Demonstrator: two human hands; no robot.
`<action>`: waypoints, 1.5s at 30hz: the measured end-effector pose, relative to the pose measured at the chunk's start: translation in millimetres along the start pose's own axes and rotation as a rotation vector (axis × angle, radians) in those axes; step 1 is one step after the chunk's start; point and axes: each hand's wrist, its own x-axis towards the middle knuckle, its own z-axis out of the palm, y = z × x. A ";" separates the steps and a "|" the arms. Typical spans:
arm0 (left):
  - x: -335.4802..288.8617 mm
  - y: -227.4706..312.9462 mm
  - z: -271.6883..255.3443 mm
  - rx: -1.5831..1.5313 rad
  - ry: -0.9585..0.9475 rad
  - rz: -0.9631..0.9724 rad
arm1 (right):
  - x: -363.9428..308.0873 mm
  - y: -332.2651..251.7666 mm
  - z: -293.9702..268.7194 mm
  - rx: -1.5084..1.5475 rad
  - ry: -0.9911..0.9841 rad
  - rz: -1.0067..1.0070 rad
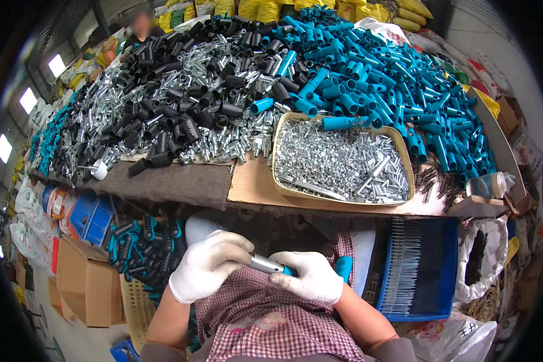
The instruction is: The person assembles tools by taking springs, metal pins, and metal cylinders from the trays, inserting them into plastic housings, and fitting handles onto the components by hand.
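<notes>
Both hands wear white gloves and meet in front of the checked apron (271, 338). My right hand (312, 279) is wrapped round a teal plastic tube (344, 267), whose end sticks out on the right of the palm. From its other end a silver metal shaft (265, 263) points left. My left hand (211, 265) closes its fingertips on the shaft's left end; what lies under those fingers is partly hidden. Beyond the hands, on the table, stands a cream tray (412, 192) of small metal parts, with a long metal strip (311, 188) lying across its front.
Heaped on the table are black sleeves (161, 142), silver shafts (208, 136) and teal tubes (398, 96). Dark springs (429, 181) lie at right. Below are a blue bin (443, 271) of metal rods, black-and-teal handles (136, 247) and a cardboard box (93, 289). A person (142, 30) is across the table.
</notes>
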 end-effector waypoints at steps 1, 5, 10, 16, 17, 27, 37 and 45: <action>4.1 7.4 1.3 0.051 0.028 -0.024 | -0.3 0.3 -0.8 -0.016 0.012 -0.002; -8.1 11.1 -3.8 -0.200 0.103 -0.569 | -1.7 -3.2 -0.4 -0.110 0.054 -0.026; -4.1 10.7 -1.3 0.045 -0.054 -0.325 | -1.7 -2.3 -0.8 -0.125 0.038 -0.051; -16.6 3.4 -0.3 -0.138 0.065 -0.568 | -1.9 -3.4 1.9 -0.191 0.065 -0.061; -15.1 4.8 1.1 -0.026 -0.027 -0.478 | -1.2 -3.5 2.0 -0.193 0.062 -0.065; -16.7 7.9 -0.9 0.014 -0.113 -0.429 | -2.5 -7.0 -0.3 -0.248 0.029 -0.066; -24.5 -7.4 2.2 -0.037 -0.144 -0.454 | -2.1 -9.5 -1.5 -0.334 0.007 -0.077; -19.8 11.0 11.3 -0.076 -0.024 -0.517 | -3.2 -4.1 -2.5 -0.362 0.032 -0.084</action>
